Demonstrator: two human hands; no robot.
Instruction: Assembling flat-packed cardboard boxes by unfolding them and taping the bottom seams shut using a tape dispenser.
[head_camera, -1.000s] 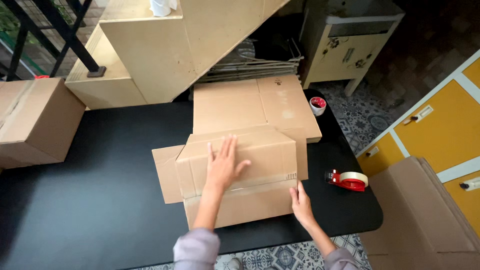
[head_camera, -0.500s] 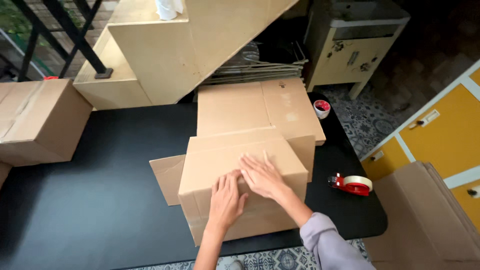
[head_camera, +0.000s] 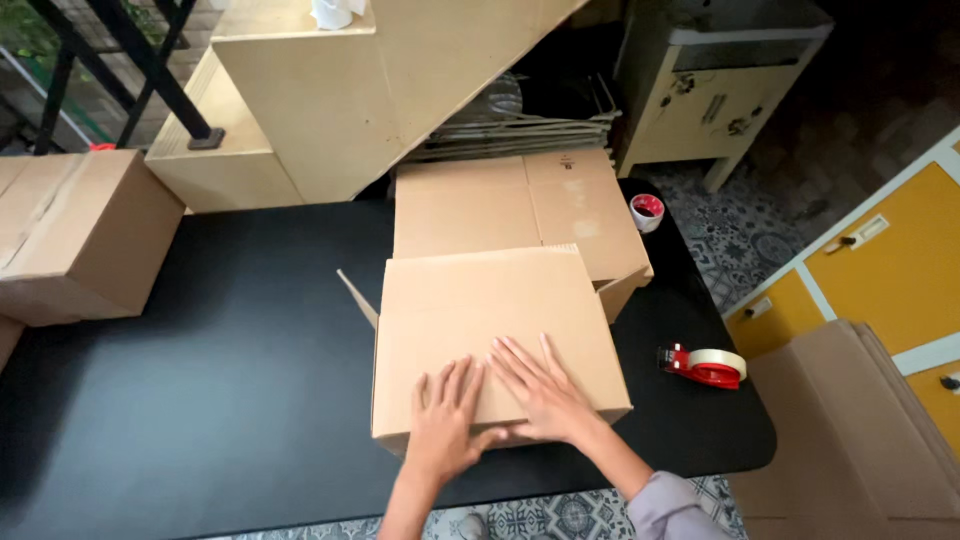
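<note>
Pressing my left hand (head_camera: 445, 425) and right hand (head_camera: 540, 390), fingers spread flat and grasping nothing, on the brown cardboard box's (head_camera: 480, 310) top flap, I judge even pressure against the black counter (head_camera: 200, 360) best.

bare table (head_camera: 200, 380) left; tape dispenser (head_camera: 705, 366) blocks right.

The light is soft and even, like daylight. It seems to come from the top left, where it looks bright behind the railing (head_camera: 110, 70). The brown box (head_camera: 490, 330) looks bright, and the black table (head_camera: 200, 360) looks dark with a dull shine. The hands make small soft shadows. The top right corner is very dark. Lines bend a bit at the edges. The picture is mostly sharp.
</note>
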